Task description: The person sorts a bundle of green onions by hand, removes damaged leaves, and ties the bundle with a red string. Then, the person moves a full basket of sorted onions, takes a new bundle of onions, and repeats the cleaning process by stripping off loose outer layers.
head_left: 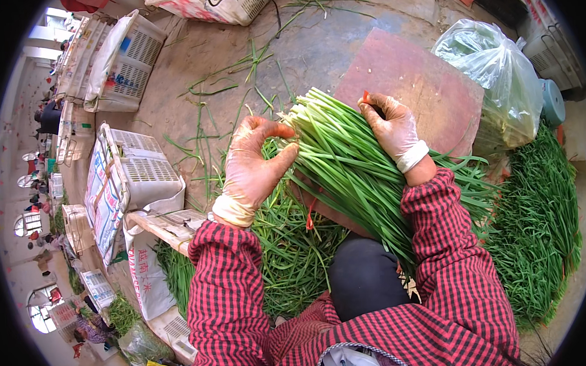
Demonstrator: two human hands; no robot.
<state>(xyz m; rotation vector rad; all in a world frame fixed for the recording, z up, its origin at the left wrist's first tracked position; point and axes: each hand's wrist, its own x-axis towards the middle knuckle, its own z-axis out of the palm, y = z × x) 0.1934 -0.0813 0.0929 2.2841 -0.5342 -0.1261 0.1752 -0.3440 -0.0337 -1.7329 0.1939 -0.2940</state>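
Note:
A thick bundle of garlic chives lies slantwise in front of me, pale cut ends at the upper left and green leaves toward my lap. My left hand, in a thin stained glove, curves beside the pale ends. Its thumb and fingers are apart, the tips close to the lowest stalks. My right hand, gloved too, is closed above the bundle's right side. A small red tie sticks out between its thumb and finger. Another red tie hangs by the bundle's lower left edge.
A reddish board lies beneath and beyond the bundle. Loose chives heap below my left arm; more chives stand stacked at right. A clear plastic bag sits behind them. White crates line the left; stray stalks litter the floor.

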